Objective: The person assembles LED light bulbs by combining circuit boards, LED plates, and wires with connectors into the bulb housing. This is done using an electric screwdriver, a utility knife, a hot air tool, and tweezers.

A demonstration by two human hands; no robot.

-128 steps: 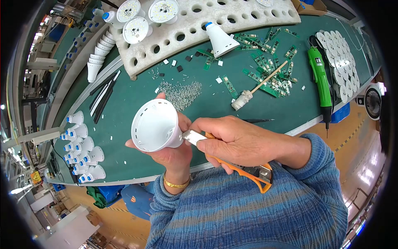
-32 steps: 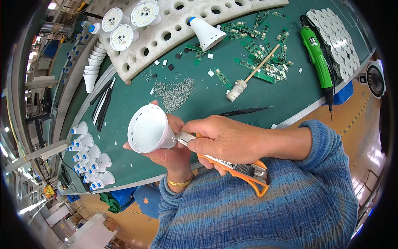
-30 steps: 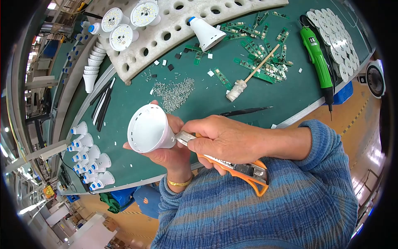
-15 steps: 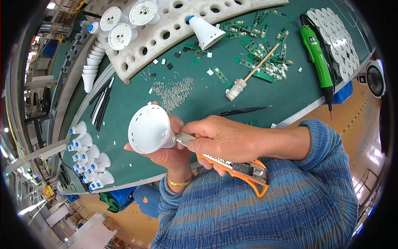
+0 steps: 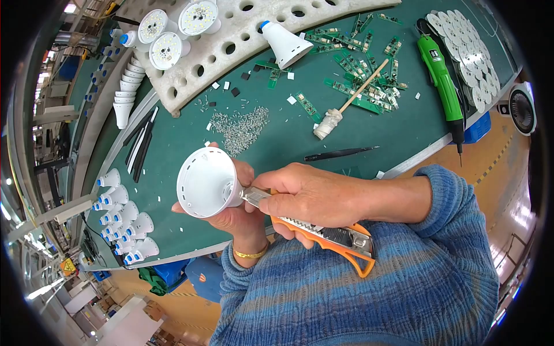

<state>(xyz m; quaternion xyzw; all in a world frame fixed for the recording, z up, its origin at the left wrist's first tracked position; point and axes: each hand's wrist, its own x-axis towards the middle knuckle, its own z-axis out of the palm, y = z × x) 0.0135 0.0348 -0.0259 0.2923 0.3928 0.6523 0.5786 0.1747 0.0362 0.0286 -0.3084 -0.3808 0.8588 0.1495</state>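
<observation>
My left hand is wrapped round a white plastic cup-shaped housing, whose wide open rim faces up and to the left. In my right hand is an orange utility knife. The metal tip end of the knife touches or nearly touches the narrow side of the housing, beside my left fingers. The exact contact point is partly hidden by my fingers. A pile of small metal screws lies just beyond the housing on the green table.
Several green circuit boards lie beyond, with a wooden stick over them. Black tweezers and a green electric screwdriver are at right. White housings stand at left; a perforated board spans the back.
The housing has tilted slightly, showing more of its inside, and shifted a little left and down. The knife has moved slightly along with my right hand.
</observation>
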